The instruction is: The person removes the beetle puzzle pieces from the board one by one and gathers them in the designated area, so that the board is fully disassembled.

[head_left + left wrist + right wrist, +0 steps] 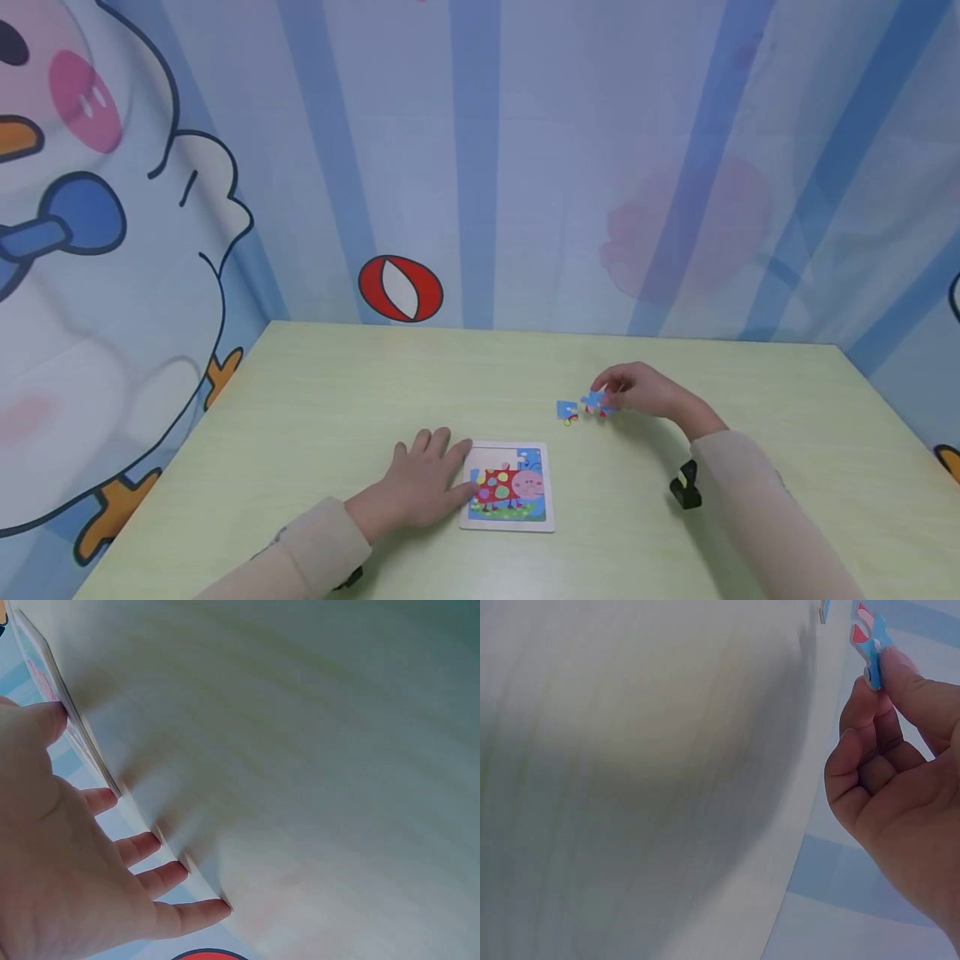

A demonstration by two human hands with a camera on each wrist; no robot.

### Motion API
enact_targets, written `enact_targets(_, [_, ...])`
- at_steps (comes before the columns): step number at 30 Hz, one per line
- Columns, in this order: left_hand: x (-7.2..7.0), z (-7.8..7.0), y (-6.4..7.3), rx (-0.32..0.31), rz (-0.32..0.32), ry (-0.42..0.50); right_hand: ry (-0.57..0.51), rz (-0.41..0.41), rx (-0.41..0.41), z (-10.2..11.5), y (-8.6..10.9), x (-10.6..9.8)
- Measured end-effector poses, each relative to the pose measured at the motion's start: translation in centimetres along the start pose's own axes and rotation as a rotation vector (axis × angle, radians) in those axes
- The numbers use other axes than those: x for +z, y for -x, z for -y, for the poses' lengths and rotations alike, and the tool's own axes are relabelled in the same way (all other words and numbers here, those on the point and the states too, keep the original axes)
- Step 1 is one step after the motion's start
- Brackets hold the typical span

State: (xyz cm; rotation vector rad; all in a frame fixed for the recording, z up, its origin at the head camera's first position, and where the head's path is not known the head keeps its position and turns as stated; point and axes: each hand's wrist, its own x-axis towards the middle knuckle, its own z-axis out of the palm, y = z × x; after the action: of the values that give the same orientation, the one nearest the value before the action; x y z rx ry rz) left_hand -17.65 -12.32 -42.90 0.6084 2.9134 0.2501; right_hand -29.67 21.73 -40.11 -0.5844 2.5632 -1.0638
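1. The blue-and-red puzzle piece (597,403) is pinched between thumb and fingers of the right hand (643,392); whether it touches the table I cannot tell.
2. Just left of it, across a narrow gap, lies a loose piece (567,410).
3. The puzzle board (491,457), partly filled, lies nearer the wearer and left of both pieces, a stretch of tabletop between.
4. The left hand (420,487) is spread wide, thumb and forefinger on the board's left side.
5. Both pieces sit toward the far edge of the table (337,375), with wood surface reaching well past either hand sideways.
6. Behind that edge hangs a striped blue backdrop (547,167).
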Motion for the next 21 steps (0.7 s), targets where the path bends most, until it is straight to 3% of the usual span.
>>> enact_targets(21, [0.1,0.2,-0.1,0.0,0.006,-0.001,0.064,0.002,-0.007,-1.5,-0.9,0.9])
